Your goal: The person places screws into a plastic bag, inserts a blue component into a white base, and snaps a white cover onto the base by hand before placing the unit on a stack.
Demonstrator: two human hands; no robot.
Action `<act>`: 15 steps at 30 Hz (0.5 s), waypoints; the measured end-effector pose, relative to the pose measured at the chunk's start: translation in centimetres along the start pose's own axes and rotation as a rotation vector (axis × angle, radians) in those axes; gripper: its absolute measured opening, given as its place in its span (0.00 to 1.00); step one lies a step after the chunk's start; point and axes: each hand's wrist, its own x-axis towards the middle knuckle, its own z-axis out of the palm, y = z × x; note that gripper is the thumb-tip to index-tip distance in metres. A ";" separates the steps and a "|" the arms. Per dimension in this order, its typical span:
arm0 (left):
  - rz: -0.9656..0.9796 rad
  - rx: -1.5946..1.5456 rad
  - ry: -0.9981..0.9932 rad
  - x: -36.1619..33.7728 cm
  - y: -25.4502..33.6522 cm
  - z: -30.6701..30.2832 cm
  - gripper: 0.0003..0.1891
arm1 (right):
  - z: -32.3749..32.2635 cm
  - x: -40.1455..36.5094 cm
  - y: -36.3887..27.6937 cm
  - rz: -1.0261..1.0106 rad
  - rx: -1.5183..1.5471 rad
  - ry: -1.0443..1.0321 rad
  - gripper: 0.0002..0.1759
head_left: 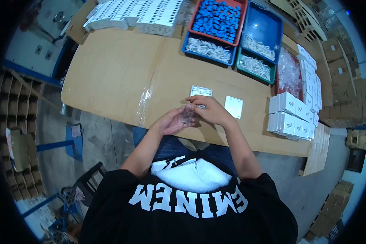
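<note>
My left hand (173, 122) is curled palm up around a small clear plastic bag (186, 116), just over the near side of the table. Against the upper end of that bag, the fingers of my right hand (210, 110) are bent together. A bit of something pale shows beneath them, too small to name. Just beyond my hands lies a white plastic frame (201, 91) with cut-outs. To the right of my right hand, a flat white square plate (234, 107) rests on the cardboard-covered table (110, 69).
A red tray (245, 18) of blue parts sits on a blue tray (209, 51) of small white pieces. Beside them stand another blue tray (262, 24) and a green tray (254, 68). White boxes (290, 116) are stacked at right; white units (134, 14) line the far left.
</note>
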 end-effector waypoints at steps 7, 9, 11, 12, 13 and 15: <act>-0.075 -0.074 0.043 -0.1 1.3 2.9 0.36 | -9.1 0.2 5.9 0.001 -0.106 0.422 0.17; -0.077 -0.061 0.053 0.2 1.3 2.9 0.36 | -12.6 0.6 7.1 0.018 -0.143 0.606 0.15; -0.085 -0.103 0.093 0.1 1.0 2.4 0.36 | -16.3 0.8 7.8 0.037 -0.224 0.744 0.14; -0.085 -0.142 0.091 0.2 0.8 1.7 0.35 | -17.8 0.8 8.4 0.061 -0.267 0.825 0.14; -0.080 -0.134 0.059 0.1 0.9 1.6 0.35 | -19.7 1.2 8.7 0.076 -0.310 0.910 0.13; -0.069 -0.141 0.039 0.1 1.0 1.9 0.34 | -23.0 1.9 8.6 0.111 -0.487 1.031 0.12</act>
